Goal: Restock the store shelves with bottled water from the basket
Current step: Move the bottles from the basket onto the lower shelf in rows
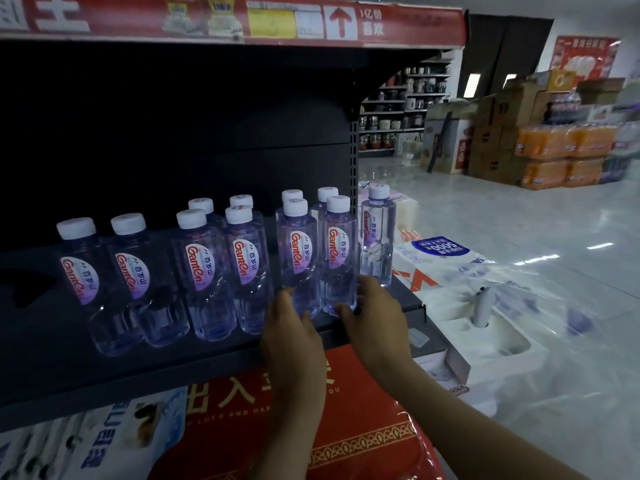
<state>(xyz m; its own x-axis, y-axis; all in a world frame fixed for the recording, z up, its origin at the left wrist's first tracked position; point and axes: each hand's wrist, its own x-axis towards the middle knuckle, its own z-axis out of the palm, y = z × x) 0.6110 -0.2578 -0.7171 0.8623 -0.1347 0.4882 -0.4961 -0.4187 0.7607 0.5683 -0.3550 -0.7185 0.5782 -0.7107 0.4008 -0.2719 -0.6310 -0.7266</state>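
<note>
On the dark shelf (52,372), upright water bottles with white caps and red-lettered labels, ranged from left to right: two single ones at the left (78,278) and (133,271), then a pair of double rows in the middle (202,268) and (244,261), then two more double rows further right. At the base of the front bottle (298,258) of the first right-hand row, the left hand (291,341), fingers loosely spread, fingertips (284,294) touching the lower part of the bottle, not closed around it. Just beside, at the base of the neighbouring front bottle (337,258), the right hand (375,323), thumb against one side near the foot and fingers reaching round toward the other side; a full clamp not discernible, more a light bracing contact. Hands a little apart from each other, each at its own bottle, both forearms rising from the lower right. At the very end of the shelf, near the perforated upright post (354,161), one further bottle (376,233) standing alone, its label turned sideways. Above, a red price strip (225,22) with white characters and an arrow. Below the shelf edge, a red package (346,441) with gold lettering and blue-white packs (104,441). To the right, on the glossy floor (519,220), white wrapped goods (443,258); further back, stacked cardboard boxes (495,133) and orange bundles (568,154). No basket in view.
</note>
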